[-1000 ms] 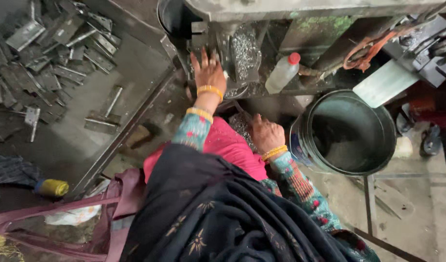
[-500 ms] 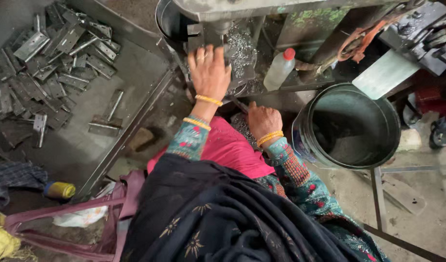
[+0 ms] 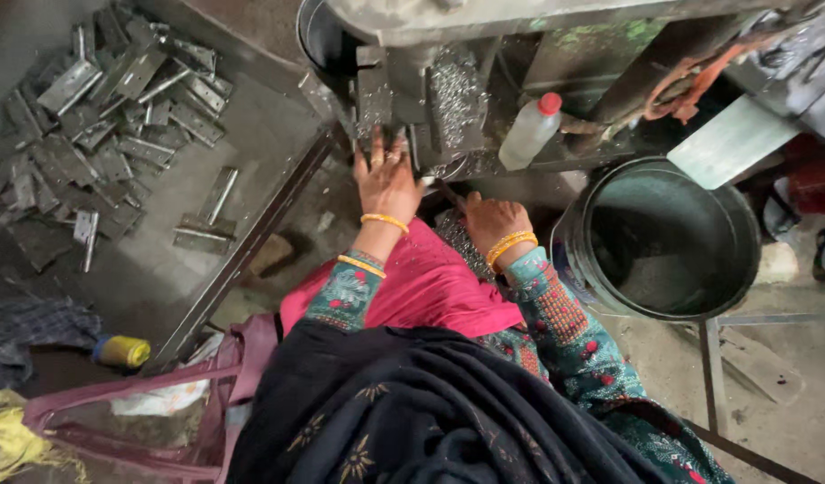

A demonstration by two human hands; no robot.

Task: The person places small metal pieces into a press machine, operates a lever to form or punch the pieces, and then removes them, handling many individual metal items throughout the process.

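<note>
Left hand (image 3: pixel 387 175): fingers spread flat, pressed against the metal machine part (image 3: pixel 381 103) just ahead of it; grips nothing.
Right hand (image 3: pixel 493 220): curled loosely low beside the left hand, on the lap; whether it holds anything cannot be told.
Machine part: directly ahead of the left hand's fingertips, with a clump of metal shavings (image 3: pixel 455 99) just to the right.
Plastic bottle (image 3: pixel 531 132): red cap, ahead of the right hand.
Bucket (image 3: pixel 733 215): dark, right of the right hand.
Hinge plates (image 3: pixel 99 108): heaped on the floor, well left of both hands.
</note>
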